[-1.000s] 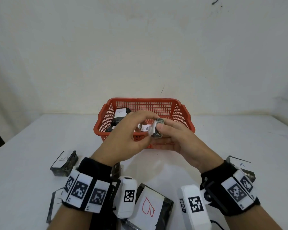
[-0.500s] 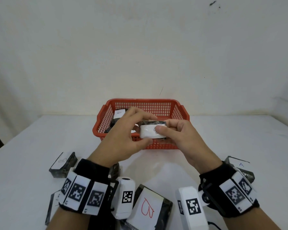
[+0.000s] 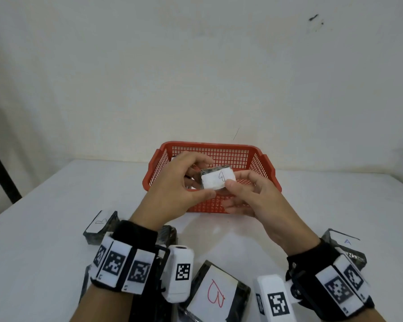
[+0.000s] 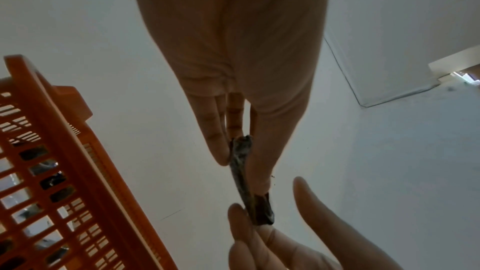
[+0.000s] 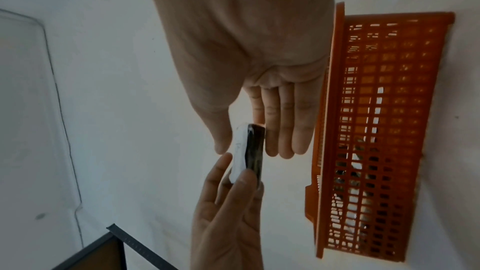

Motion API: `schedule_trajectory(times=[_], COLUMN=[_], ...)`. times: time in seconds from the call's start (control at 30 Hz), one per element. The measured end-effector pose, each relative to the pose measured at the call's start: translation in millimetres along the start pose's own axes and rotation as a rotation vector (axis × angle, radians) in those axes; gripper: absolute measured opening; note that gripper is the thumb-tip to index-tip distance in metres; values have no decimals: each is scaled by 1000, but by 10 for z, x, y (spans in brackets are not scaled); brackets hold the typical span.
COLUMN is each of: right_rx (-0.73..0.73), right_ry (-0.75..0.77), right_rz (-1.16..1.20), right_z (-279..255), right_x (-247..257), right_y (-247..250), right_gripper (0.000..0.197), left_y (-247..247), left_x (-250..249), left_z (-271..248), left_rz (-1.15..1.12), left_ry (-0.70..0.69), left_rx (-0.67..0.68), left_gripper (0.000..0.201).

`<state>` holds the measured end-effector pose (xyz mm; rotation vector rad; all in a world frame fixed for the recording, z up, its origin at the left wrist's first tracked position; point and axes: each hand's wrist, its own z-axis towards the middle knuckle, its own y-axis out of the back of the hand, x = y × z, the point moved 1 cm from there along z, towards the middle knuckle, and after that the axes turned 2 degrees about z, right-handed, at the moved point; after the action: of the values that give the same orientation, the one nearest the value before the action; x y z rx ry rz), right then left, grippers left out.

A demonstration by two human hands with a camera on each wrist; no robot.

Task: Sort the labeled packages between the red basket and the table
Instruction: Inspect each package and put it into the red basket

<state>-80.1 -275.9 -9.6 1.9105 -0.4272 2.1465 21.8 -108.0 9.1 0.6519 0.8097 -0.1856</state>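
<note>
Now the small dark foil-wrapped package with a white paper label is held with its label face turned up toward the head camera; a second ago it was edge-on and the label could not be read. That turn suggests the step in hand is reading the mark, which decides whether the package goes into the red plastic lattice basket or onto the white table.

The left hand pinches the package's left end between thumb and fingers. The right hand pinches the right end, thumb on the label, fingers behind. The package hangs just above the basket's near wall, clear of it.

In front of the basket lie a red-lettered B package, a smaller B package to the front left, and an A package to the front right.

The handwritten mark on the held label is too small to identify. The basket's contents are largely hidden behind the hands; dark wrapped shapes show through the lattice in the right wrist view. Further packages beneath the left wrist are mostly covered.
</note>
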Motion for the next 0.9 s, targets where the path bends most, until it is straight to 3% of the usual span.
schedule_trajectory(times=[0.17,0.33,0.47,0.57,0.67,0.8,0.9], right_rx=[-50,-62,-38,-52,-27,87,93], right_ry=[10,2,-49,-77,-156,-354,-409], right_rz=[88,47,-81,-200,-386,-659,-766], right_z=[-16,179,508,784,1055,1295,1374], right_x=[35,222,338,339,210,-5,-72], right_y=[-95,-102,-153,-207,-260,-298,-290], right_gripper=[25,25,24,20,23,16,15], left_y=[8,342,529,544,488,395,351], left_x=[-57,3,385,766,1042,1175,1190], left_z=[-75,-30,219,398,428,402,391], left_rz=[-16,-34,-2,29,96,165,193], left_ry=[22,118,306,528,650,611,535], left_rx=[-4,-30,-188,-125,-78,-141,-183], left_gripper=[50,24,11,12,6,18,21])
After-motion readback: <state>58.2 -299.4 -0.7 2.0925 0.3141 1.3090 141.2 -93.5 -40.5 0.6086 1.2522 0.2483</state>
